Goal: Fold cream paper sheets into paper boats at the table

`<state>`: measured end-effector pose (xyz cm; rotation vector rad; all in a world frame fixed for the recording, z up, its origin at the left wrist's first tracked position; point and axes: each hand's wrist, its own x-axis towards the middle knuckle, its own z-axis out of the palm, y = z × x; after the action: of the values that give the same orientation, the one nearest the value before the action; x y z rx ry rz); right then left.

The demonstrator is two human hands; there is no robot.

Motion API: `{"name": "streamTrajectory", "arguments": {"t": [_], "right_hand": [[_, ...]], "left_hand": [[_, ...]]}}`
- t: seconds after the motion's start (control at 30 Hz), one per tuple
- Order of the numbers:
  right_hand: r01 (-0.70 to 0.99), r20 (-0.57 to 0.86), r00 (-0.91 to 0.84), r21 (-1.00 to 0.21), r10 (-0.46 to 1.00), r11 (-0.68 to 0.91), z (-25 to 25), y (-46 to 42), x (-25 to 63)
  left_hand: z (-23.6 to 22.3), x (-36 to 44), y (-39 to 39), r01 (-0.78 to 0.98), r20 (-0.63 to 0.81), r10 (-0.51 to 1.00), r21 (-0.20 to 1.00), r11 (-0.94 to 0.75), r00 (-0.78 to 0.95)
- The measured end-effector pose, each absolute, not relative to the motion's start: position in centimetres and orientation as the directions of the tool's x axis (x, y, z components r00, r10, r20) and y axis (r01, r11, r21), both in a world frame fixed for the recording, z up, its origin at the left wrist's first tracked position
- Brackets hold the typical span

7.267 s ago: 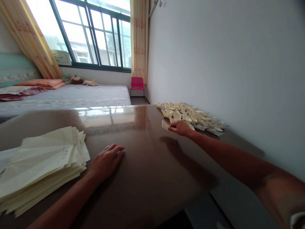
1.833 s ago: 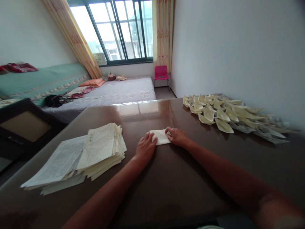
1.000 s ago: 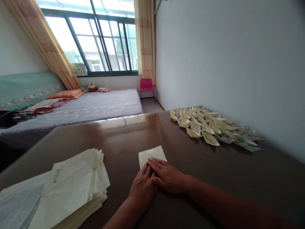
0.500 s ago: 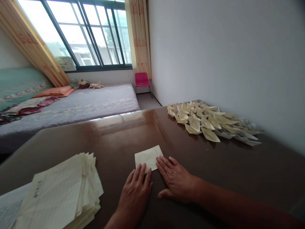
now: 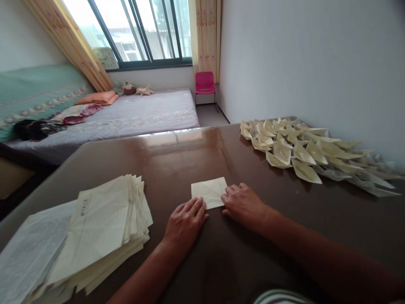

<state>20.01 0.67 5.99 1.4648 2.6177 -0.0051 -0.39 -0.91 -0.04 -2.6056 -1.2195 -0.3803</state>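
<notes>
Lying between hands (image 5: 185,220), creased paper (image 5: 210,189); touching both

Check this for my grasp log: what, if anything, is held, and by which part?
Small paper: left hand on its near left corner, right hand at its right edge. Whether either grip pinches it cannot be told.

And the right hand (image 5: 245,204) is away from the paper boats (image 5: 282,152) along the bench's (image 5: 183,156) right edge, now at the folded paper's (image 5: 210,191) right edge, fingers curled, no longer flat! The left hand (image 5: 185,219), out from beside the stack of sheets (image 5: 98,215), is on the paper's near left corner; the overlapped hands are parted.
</notes>
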Motion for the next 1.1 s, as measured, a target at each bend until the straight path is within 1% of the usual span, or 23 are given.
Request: {"name": "streamTrajectory", "arguments": {"t": [0.13,0.27,0.5,0.57,0.7,0.83,0.97,1.03,1.1], "right_hand": [[0.824,-0.093,-0.563,0.010,0.821,0.566,5.3,1.8,21.4],[0.802,-0.039,-0.597,-0.051,0.801,0.595,4.8,2.6,21.6],[0.779,0.107,-0.600,-0.148,0.792,0.610,3.3,3.1,21.5],[0.773,0.118,-0.600,-0.169,0.791,0.612,2.9,3.3,21.6],[0.758,0.099,-0.608,-0.223,0.788,0.613,2.3,4.0,22.1],[0.683,0.137,-0.647,-0.334,0.750,0.650,1.8,4.6,22.7],[0.601,0.175,-0.664,-0.454,0.727,0.658,1.2,4.9,23.0],[0.583,0.183,-0.635,-0.523,0.750,0.622,1.0,4.8,22.7],[0.573,0.168,-0.578,-0.613,0.799,0.543,0.9,4.3,22.1]], "left_hand": [[0.2,-0.6,-0.5,0.749,0.339,0.682,-0.121,-0.652,0.648],[0.2,-0.7,-0.3,0.748,0.338,0.682,-0.115,-0.653,0.648],[0.1,-1.2,0.2,0.779,0.362,0.704,-0.120,-0.615,0.611],[0.0,-1.2,0.2,0.786,0.367,0.712,-0.101,-0.609,0.599],[0.0,-1.0,0.2,0.802,0.409,0.719,-0.056,-0.595,0.562],[0.0,-0.9,0.0,0.806,0.400,0.734,-0.023,-0.591,0.549],[-0.1,-1.2,0.1,0.800,0.366,0.736,-0.042,-0.599,0.570],[-0.1,-1.3,0.2,0.804,0.365,0.742,-0.033,-0.593,0.562],[0.1,-1.3,0.2,0.810,0.371,0.750,-0.015,-0.586,0.549]]}}
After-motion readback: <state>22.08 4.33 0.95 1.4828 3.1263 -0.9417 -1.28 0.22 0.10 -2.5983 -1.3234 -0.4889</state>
